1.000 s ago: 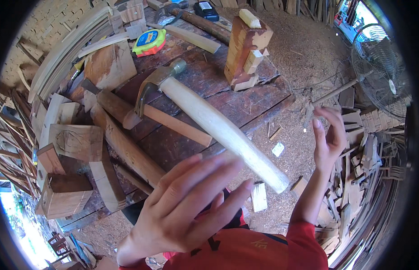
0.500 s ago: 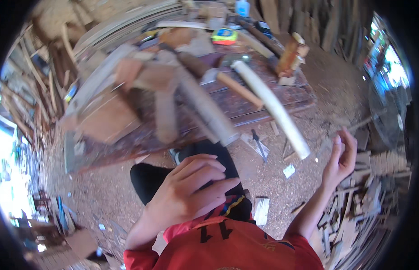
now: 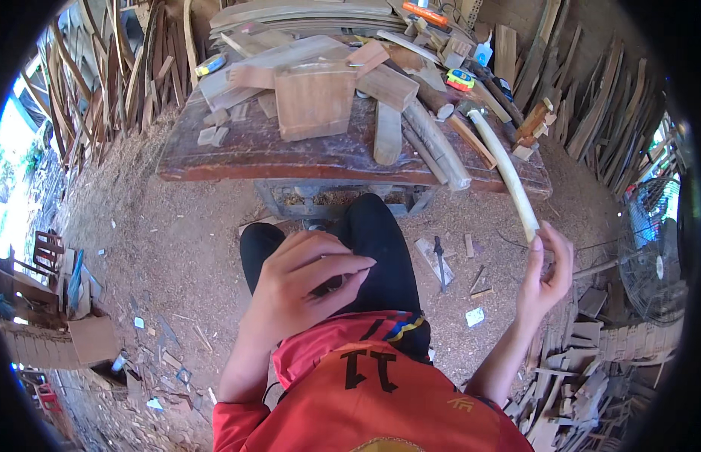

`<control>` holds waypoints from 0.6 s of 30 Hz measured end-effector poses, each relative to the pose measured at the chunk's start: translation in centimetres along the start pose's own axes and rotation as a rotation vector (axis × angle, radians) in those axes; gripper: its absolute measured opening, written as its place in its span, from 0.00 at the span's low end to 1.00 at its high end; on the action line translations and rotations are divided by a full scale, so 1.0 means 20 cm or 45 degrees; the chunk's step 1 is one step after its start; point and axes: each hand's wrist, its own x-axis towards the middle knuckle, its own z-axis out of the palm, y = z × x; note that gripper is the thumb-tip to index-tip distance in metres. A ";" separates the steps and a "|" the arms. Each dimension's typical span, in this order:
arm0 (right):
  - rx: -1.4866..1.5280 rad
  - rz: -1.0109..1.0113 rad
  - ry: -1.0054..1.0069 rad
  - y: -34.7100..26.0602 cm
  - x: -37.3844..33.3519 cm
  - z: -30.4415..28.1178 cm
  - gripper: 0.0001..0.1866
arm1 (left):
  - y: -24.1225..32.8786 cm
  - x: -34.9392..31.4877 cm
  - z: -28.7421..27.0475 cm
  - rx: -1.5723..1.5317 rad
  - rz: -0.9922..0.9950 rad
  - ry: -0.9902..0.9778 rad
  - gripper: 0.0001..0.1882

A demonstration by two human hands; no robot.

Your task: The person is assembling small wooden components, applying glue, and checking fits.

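Observation:
A pale, curved wooden stick lies across the right side of the workbench, its near end jutting past the edge. My right hand has thumb and fingers closed around that near end. Over my lap, my left hand hangs with its back up and fingers loosely bent, a gap between thumb and fingers. Nothing shows in it, though the palm is hidden. Left of the stick are a brown wooden strip and a thicker greyish wooden piece overhanging the bench edge.
The workbench carries a square wooden block, a tape measure and a glue bottle. A dark-handled tool lies on the shaving-covered floor. At right stand a fan and scrap wood.
My right hand has moved left and closed on the stick's near end, from which it was apart. My left hand stays over my lap, its fingers drawn closer together. The view has shifted.

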 end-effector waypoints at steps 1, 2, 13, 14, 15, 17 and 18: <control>0.048 -0.038 -0.040 -0.04 0.01 0.01 0.12 | 0.00 -0.02 -0.01 -0.006 -0.010 0.025 0.13; 0.093 -0.102 -0.124 -0.08 0.01 0.03 0.12 | 0.01 -0.03 -0.02 -0.001 -0.013 -0.005 0.13; 0.258 -0.271 -0.409 -0.32 0.02 0.23 0.14 | -0.05 -0.11 -0.10 0.072 -0.208 0.103 0.12; 0.226 -0.300 -0.493 -0.33 0.03 0.25 0.14 | -0.07 -0.10 -0.10 0.069 -0.229 0.178 0.13; 0.242 -0.303 -0.525 -0.34 0.04 0.27 0.14 | -0.07 -0.09 -0.12 0.072 -0.286 0.163 0.14; 0.261 -0.286 -0.506 -0.36 0.09 0.32 0.14 | -0.09 -0.04 -0.12 0.093 -0.344 0.153 0.15; 0.283 -0.287 -0.551 -0.37 0.12 0.35 0.14 | -0.10 0.00 -0.13 0.139 -0.310 0.243 0.16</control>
